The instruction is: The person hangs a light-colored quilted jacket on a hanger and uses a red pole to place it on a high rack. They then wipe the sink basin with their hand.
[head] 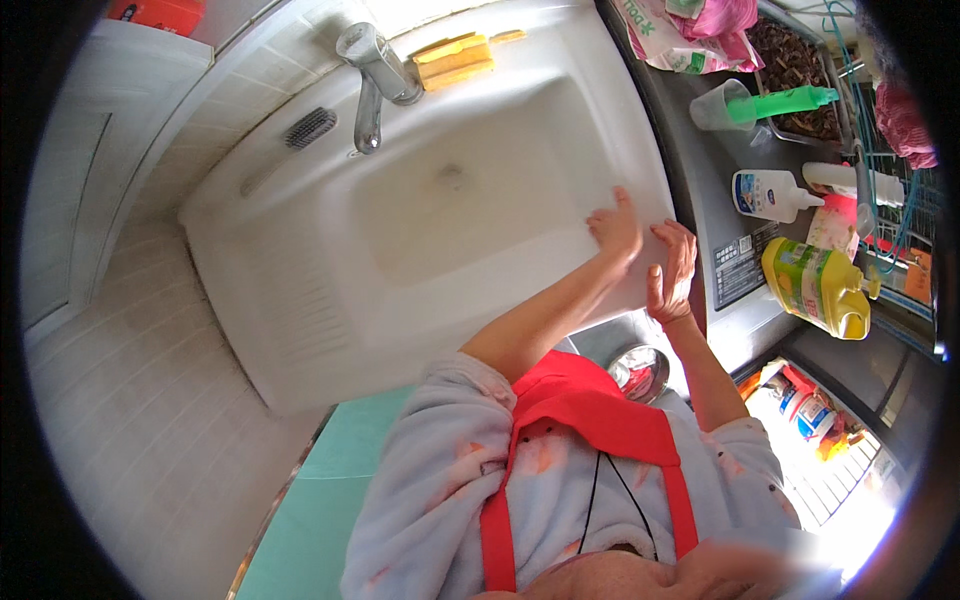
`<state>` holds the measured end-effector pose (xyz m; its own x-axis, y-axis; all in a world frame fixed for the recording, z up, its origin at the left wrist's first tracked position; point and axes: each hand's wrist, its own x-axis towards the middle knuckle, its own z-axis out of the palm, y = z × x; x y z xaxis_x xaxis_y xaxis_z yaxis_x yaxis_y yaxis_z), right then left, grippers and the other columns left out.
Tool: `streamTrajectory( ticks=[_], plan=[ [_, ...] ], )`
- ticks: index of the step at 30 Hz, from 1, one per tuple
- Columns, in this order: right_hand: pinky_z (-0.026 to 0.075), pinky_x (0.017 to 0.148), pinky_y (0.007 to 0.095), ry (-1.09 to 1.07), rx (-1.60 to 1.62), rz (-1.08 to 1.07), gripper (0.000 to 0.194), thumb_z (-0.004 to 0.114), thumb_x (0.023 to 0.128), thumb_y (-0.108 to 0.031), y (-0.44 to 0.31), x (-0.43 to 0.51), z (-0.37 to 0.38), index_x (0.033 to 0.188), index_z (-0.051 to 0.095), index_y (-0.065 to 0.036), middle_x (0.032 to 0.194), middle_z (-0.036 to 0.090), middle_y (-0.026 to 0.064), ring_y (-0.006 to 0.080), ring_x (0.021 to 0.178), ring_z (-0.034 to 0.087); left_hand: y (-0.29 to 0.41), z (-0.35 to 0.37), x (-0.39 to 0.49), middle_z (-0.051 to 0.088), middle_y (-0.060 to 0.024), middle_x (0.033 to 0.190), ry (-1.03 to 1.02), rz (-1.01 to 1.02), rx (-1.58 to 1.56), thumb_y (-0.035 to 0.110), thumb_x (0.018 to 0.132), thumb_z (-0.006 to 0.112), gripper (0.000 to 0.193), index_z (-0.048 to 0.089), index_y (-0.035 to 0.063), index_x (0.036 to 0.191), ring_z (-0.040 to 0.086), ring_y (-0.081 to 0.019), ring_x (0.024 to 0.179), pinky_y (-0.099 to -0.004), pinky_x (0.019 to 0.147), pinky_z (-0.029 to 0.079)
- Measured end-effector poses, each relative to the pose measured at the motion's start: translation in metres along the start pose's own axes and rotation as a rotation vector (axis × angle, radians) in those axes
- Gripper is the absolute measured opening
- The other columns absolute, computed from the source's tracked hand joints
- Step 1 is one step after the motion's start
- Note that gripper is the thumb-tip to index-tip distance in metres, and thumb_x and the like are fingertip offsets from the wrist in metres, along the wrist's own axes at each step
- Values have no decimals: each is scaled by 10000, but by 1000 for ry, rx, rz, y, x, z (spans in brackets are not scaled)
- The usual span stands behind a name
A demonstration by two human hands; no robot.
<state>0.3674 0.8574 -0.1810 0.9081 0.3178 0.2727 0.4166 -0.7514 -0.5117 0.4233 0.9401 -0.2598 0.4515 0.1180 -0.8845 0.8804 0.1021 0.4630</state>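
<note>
My left hand (616, 229) is over the right part of a white ceramic laundry sink (300, 255), its fingers spread and holding nothing. Just to its right, my right hand (675, 274) is raised over the sink's right rim, palm partly showing, with nothing in it. The two hands are close together but apart. A chrome faucet (375, 67) stands at the sink's far edge, its spout over the basin. Beside the faucet lies a yellow bar of soap (454, 61), and a dark-bristled brush (310, 128) lies on the ledge to the left. Cloudy water appears to stand in the basin.
On the dark surface at the right are a yellow detergent jug (814, 289), a white squeeze bottle (772, 195), a clear cup (724, 105) with a green tube, and a tray of brown chips (799, 67). A metal bowl (639, 373) is below the sink's right side.
</note>
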Motion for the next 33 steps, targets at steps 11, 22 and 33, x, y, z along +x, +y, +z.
streamTrajectory(
  ticks=[11,22,33],
  plan=[
    [356,981,481,-31,-15,18,612,372,950,-544,-3,2,-2,1173,513,9,1117,554,178,380,1126,507,3,-9,44,74,-345,1539,283,403,-113,496,1009,299,805,154,-171,1437,75,-443,1452,-466,1198,93],
    [351,961,483,-61,-36,22,571,422,927,-519,0,2,-1,1125,530,5,1062,561,174,378,1118,509,130,-41,82,9,-380,1527,357,579,-232,487,1015,273,834,49,-198,1435,6,-450,1456,-473,1199,20],
    [353,956,473,-18,-11,-24,559,410,939,-522,1,0,-1,1111,534,-5,1068,564,170,374,1107,521,-34,-1,22,145,-443,1457,-106,440,531,403,1012,337,737,204,-239,1350,121,-517,1413,-505,1177,130]
  ],
)
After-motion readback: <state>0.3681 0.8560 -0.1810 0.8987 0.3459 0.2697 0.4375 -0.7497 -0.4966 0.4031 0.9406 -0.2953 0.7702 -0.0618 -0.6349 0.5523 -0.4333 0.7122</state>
